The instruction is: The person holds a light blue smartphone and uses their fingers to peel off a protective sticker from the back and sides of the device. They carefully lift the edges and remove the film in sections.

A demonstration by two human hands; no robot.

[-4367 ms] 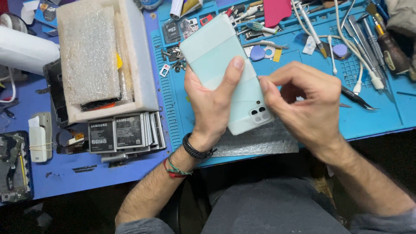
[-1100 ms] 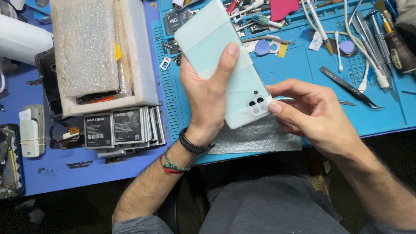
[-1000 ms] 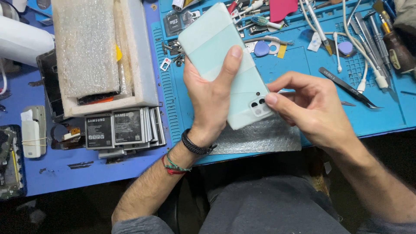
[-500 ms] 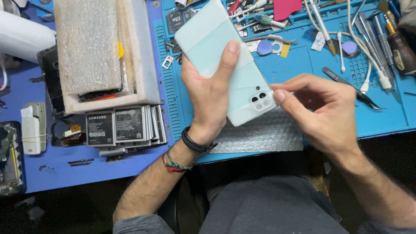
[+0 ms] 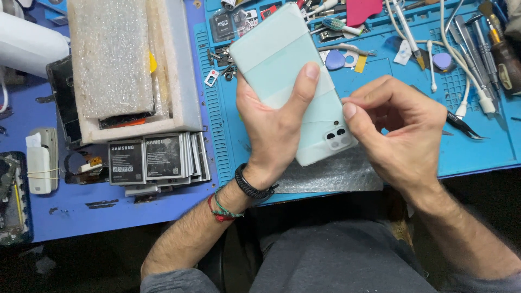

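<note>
My left hand (image 5: 277, 130) grips a pale mint-green smartphone (image 5: 282, 65) back side up, thumb across the back, camera cluster near the lower right corner. My right hand (image 5: 399, 127) sits at the phone's right edge beside the cameras, with thumb and forefinger pinched together; whether something tiny is between them I cannot tell. Both hands hover over a blue work mat (image 5: 477, 152).
A foam tray with bubble wrap (image 5: 116, 59) lies at the left, a row of phone batteries (image 5: 154, 160) below it. Tweezers (image 5: 464, 125), guitar-pick pry tools, screwdrivers and white cables are scattered at the upper right. A bubble-wrap sheet (image 5: 331, 176) lies under the phone.
My right hand has closed from a spread pose beside the phone into a pinch at its right edge by the cameras. The left hand keeps the same hold on the phone.
</note>
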